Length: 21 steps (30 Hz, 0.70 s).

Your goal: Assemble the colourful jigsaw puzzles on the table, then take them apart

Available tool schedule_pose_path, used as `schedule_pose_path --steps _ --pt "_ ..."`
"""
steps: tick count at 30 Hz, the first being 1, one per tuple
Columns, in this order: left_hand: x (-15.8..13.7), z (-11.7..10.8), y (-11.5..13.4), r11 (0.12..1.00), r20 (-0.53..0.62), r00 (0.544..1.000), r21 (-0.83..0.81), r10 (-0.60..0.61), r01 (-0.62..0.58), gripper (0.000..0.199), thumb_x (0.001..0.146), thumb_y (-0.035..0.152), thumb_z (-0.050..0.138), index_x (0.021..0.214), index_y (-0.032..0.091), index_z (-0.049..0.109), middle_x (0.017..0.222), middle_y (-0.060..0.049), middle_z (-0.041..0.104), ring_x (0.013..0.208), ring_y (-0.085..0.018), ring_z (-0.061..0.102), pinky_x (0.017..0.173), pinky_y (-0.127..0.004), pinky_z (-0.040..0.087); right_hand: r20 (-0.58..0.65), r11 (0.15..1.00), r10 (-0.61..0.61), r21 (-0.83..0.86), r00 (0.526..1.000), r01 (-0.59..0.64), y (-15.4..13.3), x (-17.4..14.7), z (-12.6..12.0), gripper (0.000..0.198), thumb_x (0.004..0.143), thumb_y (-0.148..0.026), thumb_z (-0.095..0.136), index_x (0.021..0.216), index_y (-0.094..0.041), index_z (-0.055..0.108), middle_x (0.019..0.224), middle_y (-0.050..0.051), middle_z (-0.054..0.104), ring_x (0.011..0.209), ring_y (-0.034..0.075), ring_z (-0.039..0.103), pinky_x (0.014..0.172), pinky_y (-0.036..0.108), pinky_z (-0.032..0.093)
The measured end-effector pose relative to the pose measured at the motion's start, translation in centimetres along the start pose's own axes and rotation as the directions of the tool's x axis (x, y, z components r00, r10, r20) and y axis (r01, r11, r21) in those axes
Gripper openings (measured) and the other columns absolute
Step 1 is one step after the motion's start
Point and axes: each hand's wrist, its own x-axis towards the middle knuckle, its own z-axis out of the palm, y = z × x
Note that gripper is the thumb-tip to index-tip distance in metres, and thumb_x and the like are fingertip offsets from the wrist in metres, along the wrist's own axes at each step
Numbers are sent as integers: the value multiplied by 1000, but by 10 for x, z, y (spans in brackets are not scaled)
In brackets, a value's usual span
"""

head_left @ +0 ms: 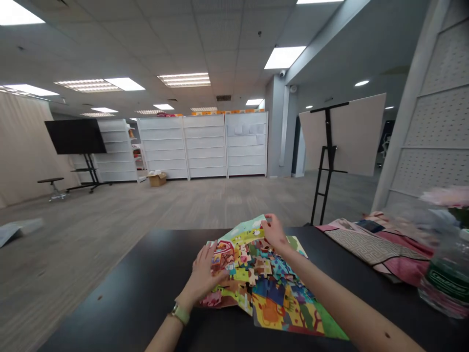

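Note:
A colourful farm jigsaw puzzle [242,252], with a red barn and animals, lies in front of me on the black table [146,278]. Its far edge looks slightly raised. My right hand [273,232] pinches the far right corner of this puzzle between thumb and fingers. Along the left edge rests my left hand [205,274], fingers stretched out and thumb spread across the picture. Several loose jigsaw pieces [262,266] are heaped on the middle. Partly beneath them, nearer me, is a second puzzle board [269,313] in orange, yellow and green; my right forearm hides part of it.
A clear plastic bottle with a green label [449,274] stands at the table's right side, beside pink flowers [447,196]. Pink and patterned fabric [384,247] lies farther back. Beyond the table are a board on a black stand [326,156], white shelves [205,146] and a screen [75,137].

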Motion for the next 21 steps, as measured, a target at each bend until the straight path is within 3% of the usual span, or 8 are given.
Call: schedule_pose_path --steps 2,4,8,11,16,21 --pt "-22 -1 20 985 91 981 22 170 -172 120 67 75 71 161 33 8 169 -6 4 152 -44 5 118 -65 17 -6 1000 -18 12 1000 18 -4 0 3 34 89 -30 48 120 -17 56 86 4 72 72 19 66 66 27 45" --pt "-39 -1 39 965 185 951 35 248 -258 126 61 64 79 160 38 6 169 -2 0 151 -48 1 118 -69 12 -9 999 -28 15 1000 29 -7 -2 7 35 87 -29 50 119 -17 57 85 4 72 72 19 66 66 27 45" --pt "-49 6 63 957 224 937 49 268 -286 106 72 30 67 159 42 9 169 2 4 152 -44 7 119 -68 9 -8 999 -41 3 999 41 -10 -7 10 36 85 -28 50 119 -17 58 80 4 71 68 19 65 65 27 44" --pt "-46 15 72 949 223 932 69 285 -307 93 75 18 59 157 44 23 168 3 13 151 -43 14 117 -73 9 -10 999 -46 -15 999 46 -10 -7 5 35 86 -28 49 118 -17 58 77 3 71 67 20 65 63 27 44" --pt "-43 24 76 966 119 959 -45 259 -255 50 94 20 48 138 43 55 146 1 57 141 -34 42 119 -67 16 -19 996 -39 -84 999 37 1 0 -22 34 87 -28 48 118 -17 57 83 5 73 67 20 67 63 27 44" --pt "-41 31 67 917 -101 970 -316 223 -244 38 102 28 41 135 31 60 135 -5 65 126 -25 57 113 -45 39 -5 976 7 -218 1000 -7 32 -1 -65 32 86 -23 49 115 -15 60 89 9 74 78 22 69 69 28 44"
